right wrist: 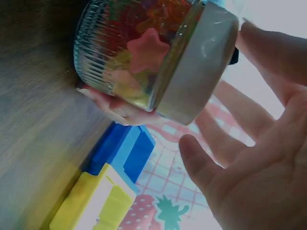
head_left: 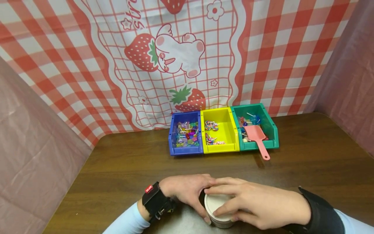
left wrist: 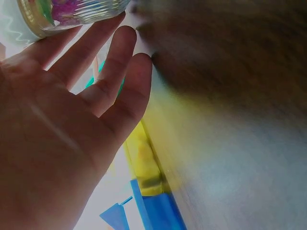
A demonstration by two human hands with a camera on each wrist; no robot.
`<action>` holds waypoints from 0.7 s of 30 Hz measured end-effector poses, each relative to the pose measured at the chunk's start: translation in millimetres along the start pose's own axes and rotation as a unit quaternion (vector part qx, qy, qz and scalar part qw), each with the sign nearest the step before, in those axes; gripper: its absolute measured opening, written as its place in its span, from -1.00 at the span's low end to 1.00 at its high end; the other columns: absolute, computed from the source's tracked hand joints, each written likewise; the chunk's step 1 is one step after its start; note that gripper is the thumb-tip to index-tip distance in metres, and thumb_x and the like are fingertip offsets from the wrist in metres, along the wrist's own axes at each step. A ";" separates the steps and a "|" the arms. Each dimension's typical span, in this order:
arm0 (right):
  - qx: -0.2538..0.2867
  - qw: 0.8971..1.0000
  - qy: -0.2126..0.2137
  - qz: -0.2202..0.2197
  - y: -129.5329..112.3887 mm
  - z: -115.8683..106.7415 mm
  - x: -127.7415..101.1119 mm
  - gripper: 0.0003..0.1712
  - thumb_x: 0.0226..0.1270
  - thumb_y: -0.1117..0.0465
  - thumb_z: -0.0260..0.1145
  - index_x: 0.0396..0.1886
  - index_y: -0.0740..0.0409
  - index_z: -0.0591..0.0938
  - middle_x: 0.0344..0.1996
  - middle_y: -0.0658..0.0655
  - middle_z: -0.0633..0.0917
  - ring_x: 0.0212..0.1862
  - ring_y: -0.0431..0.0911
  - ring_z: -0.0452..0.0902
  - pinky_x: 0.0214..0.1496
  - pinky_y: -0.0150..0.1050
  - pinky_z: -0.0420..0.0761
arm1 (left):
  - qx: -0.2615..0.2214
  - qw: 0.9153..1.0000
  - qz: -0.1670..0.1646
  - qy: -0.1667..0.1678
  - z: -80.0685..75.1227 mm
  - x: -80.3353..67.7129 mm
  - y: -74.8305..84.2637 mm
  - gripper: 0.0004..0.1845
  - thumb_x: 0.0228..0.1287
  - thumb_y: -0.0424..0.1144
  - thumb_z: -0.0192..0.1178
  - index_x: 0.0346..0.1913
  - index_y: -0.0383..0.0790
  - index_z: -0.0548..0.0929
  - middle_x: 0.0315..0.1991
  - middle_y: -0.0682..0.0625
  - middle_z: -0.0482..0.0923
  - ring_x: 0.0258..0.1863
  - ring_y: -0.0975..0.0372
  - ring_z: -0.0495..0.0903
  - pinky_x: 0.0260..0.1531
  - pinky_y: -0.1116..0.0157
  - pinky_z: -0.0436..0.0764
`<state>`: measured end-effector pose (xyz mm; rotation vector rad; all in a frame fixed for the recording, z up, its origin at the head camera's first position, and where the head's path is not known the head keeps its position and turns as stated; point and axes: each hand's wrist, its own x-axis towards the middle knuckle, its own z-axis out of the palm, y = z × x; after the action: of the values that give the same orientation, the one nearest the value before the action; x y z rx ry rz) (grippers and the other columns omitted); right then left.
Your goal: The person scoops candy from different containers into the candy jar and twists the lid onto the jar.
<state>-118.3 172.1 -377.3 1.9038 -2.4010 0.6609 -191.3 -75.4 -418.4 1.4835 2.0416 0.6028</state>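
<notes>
1. Grip first: the left hand (head_left: 187, 191) is wrapped round the side of a ribbed glass jar (right wrist: 129, 57), fingertips curled in under it in the right wrist view. The right hand (head_left: 257, 206) lies over the jar's white lid (head_left: 215, 203). Its fingers are draped across the top and only loosely bent, so it's more resting than squeezing, and I can't tell if it's actually clamping anything.
2. The jar sits at the bottom centre of the head view, on the dark wooden table (head_left: 306, 169), mostly buried under both hands. Close up you can see colourful bits inside, including a pink star shape.
3. Both wrists have black straps on, with light blue sleeves behind.
4. Further up the frame, around the middle, three little bins stand side by side, touching: blue bin (head_left: 185, 149), yellow bin (head_left: 225, 130), green bin (head_left: 267, 125). All have small candy-looking pieces in them.
5. A pink scoop (head_left: 255, 134) lies in the green bin with its handle poking out over the front edge onto the table.
6. Behind it all hangs a red-checked strawberry cloth (head_left: 87, 65).
</notes>
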 end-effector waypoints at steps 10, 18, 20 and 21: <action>-0.023 1.000 0.006 0.019 -0.2 6.3 2.0 -0.64 0.46 0.01 0.26 0.21 -0.32 0.61 0.42 -0.05 0.34 0.35 -0.09 0.25 0.20 -0.11 0.51 | 0.006 1.000 0.028 0.002 0.8 2.5 -0.5 -0.23 -0.08 0.09 0.59 0.24 0.13 0.48 0.07 0.41 0.46 -0.01 0.44 0.35 0.00 0.47 0.41; -0.063 0.995 0.018 0.073 -7.7 12.3 5.1 -0.64 0.43 -0.18 0.22 0.17 -0.36 0.62 0.36 -0.07 0.38 0.18 -0.12 0.32 0.02 -0.18 0.56 | 0.003 1.000 0.024 0.008 1.6 1.8 -0.8 -0.18 -0.10 0.09 0.60 0.27 0.15 0.45 0.07 0.41 0.45 -0.01 0.44 0.36 0.00 0.46 0.42; -0.070 0.993 0.011 0.095 -10.8 13.6 5.6 -0.62 0.43 -0.21 0.21 0.18 -0.38 0.61 0.33 -0.09 0.40 0.15 -0.12 0.32 0.00 -0.14 0.56 | 0.003 1.000 0.022 0.008 1.6 1.7 -0.9 -0.18 -0.09 0.09 0.59 0.28 0.14 0.45 0.08 0.41 0.45 -0.01 0.44 0.36 0.00 0.46 0.42; -0.075 0.992 0.007 0.104 -12.1 14.4 5.9 -0.62 0.44 -0.22 0.19 0.19 -0.39 0.60 0.32 -0.10 0.41 0.15 -0.11 0.32 -0.01 -0.12 0.56 | 0.002 1.000 0.021 0.007 1.5 1.6 -0.9 -0.18 -0.09 0.09 0.59 0.28 0.14 0.45 0.09 0.40 0.45 -0.01 0.44 0.36 -0.01 0.46 0.42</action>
<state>-104.9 159.9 -385.0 1.6042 -2.5800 0.4827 -191.3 -74.1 -420.3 1.5318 2.0274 0.6290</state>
